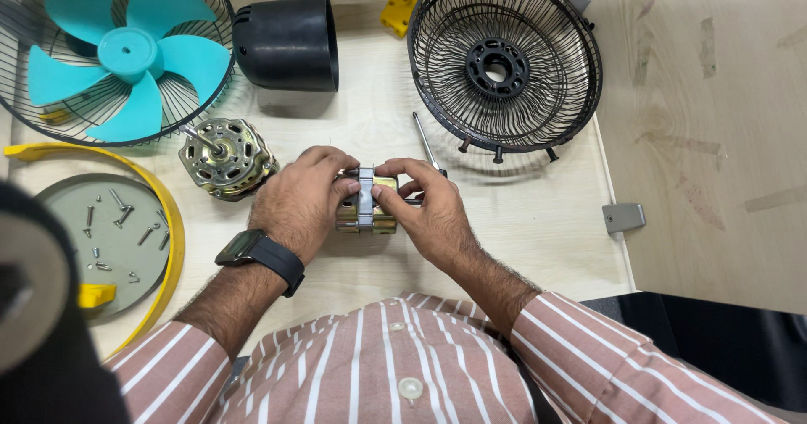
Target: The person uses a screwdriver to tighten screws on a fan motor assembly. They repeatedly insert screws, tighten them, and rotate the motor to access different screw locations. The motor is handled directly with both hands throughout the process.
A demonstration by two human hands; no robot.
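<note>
I see both hands meeting at the middle of the counter [538,222], and between them is a small motor part [366,200]. The left hand [296,205] closes its grip on the left end of this part, and the right hand [430,208] closes on the right end, thumbs pressing at the front, so the piece is kept steady from two sides and lifted little or not at all above the surface (I cannot tell if it touches). I think it is held this way because the shape is round and would roll. The motor part looks like a short cylinder with brass-coloured shiny ends and a grey band of stacked metal around its middle. Just left of the left hand lies a second motor body [227,157] with a shaft pointing up-left. Behind the right hand a screwdriver [424,138] rests. Far left, a round grey tray [67,210] holds loose screws, kept together so they are not lost. At the back stand the teal fan blade [126,54] in its guard, a black housing [290,44] and a black wire guard [504,63].
</note>
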